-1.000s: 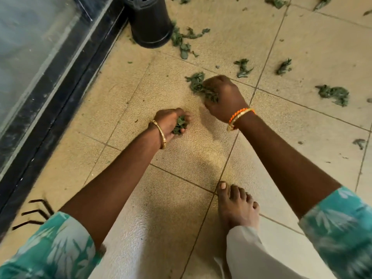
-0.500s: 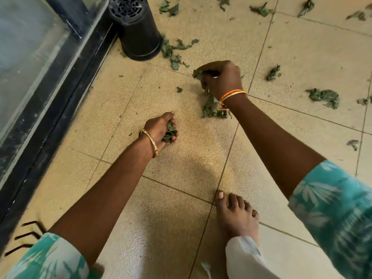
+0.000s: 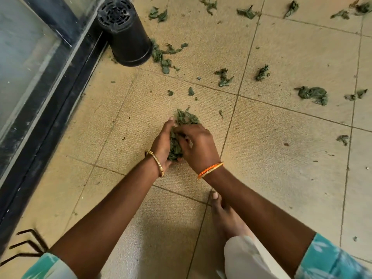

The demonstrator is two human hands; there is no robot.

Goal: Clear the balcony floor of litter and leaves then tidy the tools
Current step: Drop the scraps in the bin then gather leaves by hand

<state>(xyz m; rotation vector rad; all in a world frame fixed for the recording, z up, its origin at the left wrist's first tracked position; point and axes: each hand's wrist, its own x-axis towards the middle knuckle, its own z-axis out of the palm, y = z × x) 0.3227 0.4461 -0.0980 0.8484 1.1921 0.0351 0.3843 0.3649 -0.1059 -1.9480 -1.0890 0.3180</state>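
Observation:
A bunch of wilted green leaves [image 3: 184,120] sits between my two hands on the beige tiled floor [image 3: 281,150]. My left hand [image 3: 163,143] cups the bunch from the left, palm turned inward. My right hand [image 3: 198,148] curls over it from the right, fingers pressing leaves into the left palm. Part of the bunch is hidden under my right hand. More leaf clumps lie scattered farther out: one by the pot [image 3: 163,55], others at centre [image 3: 223,77] and to the right [image 3: 313,94].
An upturned black plastic pot [image 3: 124,35] stands beside the dark sliding door track [image 3: 50,109] on the left. My bare foot [image 3: 225,214] is planted just behind my hands. Black rake tines [image 3: 26,244] show at the lower left edge.
My right hand has swept its leaves back toward me and met my left hand. Both hands now close together on one bunch.

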